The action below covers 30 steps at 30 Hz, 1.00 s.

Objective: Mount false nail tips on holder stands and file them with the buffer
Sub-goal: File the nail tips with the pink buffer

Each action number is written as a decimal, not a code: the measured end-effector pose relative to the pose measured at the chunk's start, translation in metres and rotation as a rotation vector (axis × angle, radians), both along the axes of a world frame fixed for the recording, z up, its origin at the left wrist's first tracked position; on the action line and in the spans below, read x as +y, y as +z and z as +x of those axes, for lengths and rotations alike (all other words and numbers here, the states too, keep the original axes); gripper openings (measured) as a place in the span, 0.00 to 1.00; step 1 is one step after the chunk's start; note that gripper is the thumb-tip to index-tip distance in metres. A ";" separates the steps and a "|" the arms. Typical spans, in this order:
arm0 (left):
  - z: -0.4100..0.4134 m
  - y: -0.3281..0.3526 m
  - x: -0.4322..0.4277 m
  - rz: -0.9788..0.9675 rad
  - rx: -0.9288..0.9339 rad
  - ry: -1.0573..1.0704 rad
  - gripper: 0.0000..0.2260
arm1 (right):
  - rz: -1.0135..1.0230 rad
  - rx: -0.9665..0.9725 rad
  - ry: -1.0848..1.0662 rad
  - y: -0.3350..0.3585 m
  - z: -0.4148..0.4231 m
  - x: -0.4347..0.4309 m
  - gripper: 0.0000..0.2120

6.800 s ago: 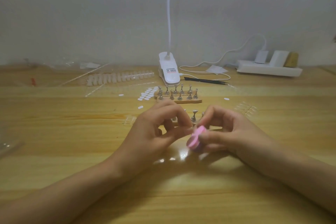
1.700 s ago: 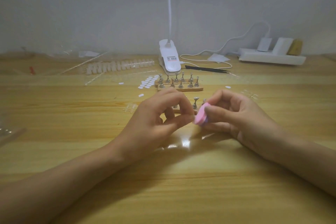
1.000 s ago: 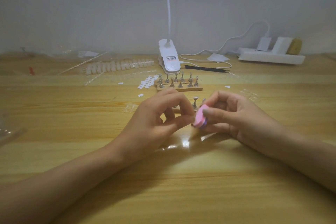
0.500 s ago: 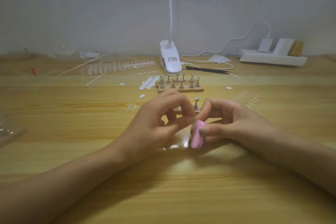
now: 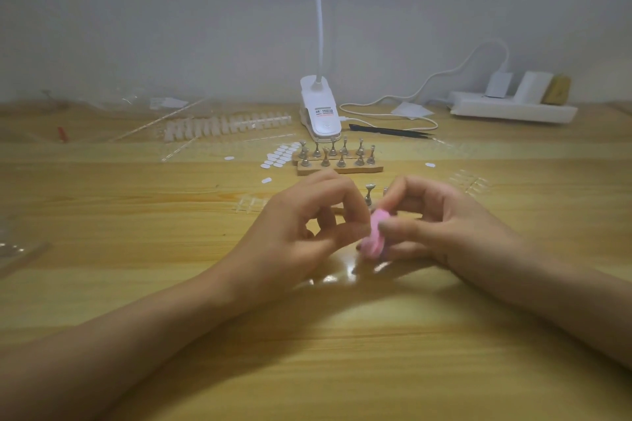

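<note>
My right hand [image 5: 441,225] grips a pink buffer block [image 5: 374,236] between thumb and fingers at the table's middle. My left hand [image 5: 297,232] pinches something tiny between thumb and forefinger right against the buffer; the thing itself is hidden by the fingertips. Just behind my hands stands a metal holder stand [image 5: 369,193] on a wooden strip mostly hidden by my fingers. Farther back a wooden base [image 5: 338,167] carries several metal stands. Clear nail tips [image 5: 248,205] lie left of my left hand, and more clear nail tips [image 5: 470,181] lie to the right.
A white clip lamp [image 5: 321,113] stands at the back centre, its cable running to a white power strip [image 5: 513,109] at the right. Black tweezers [image 5: 390,131] lie beside it. White adhesive tabs [image 5: 282,155], a rack of nail tips [image 5: 222,126] and clear packaging [image 5: 13,249] lie to the left.
The pink buffer has moved up and down against my left fingertips over the last seconds; half a second ago it sat lower, now it is slightly higher. My left hand has stayed still.
</note>
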<state>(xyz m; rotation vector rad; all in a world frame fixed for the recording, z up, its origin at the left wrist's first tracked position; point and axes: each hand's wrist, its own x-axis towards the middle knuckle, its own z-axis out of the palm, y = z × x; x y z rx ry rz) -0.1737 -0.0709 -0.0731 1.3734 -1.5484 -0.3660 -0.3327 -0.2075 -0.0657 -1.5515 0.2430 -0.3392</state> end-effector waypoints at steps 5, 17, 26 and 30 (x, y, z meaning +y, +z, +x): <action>0.000 0.001 0.001 0.002 0.039 0.002 0.04 | -0.007 0.033 0.039 0.000 0.000 0.000 0.08; -0.002 0.003 0.002 0.012 0.042 0.013 0.04 | 0.008 0.002 -0.014 -0.001 0.000 0.001 0.10; -0.004 0.004 0.004 0.024 0.046 0.029 0.03 | 0.107 -0.046 -0.057 -0.002 0.000 -0.002 0.07; -0.004 0.004 0.003 0.020 0.037 0.047 0.03 | 0.002 -0.003 0.022 -0.001 0.000 0.002 0.10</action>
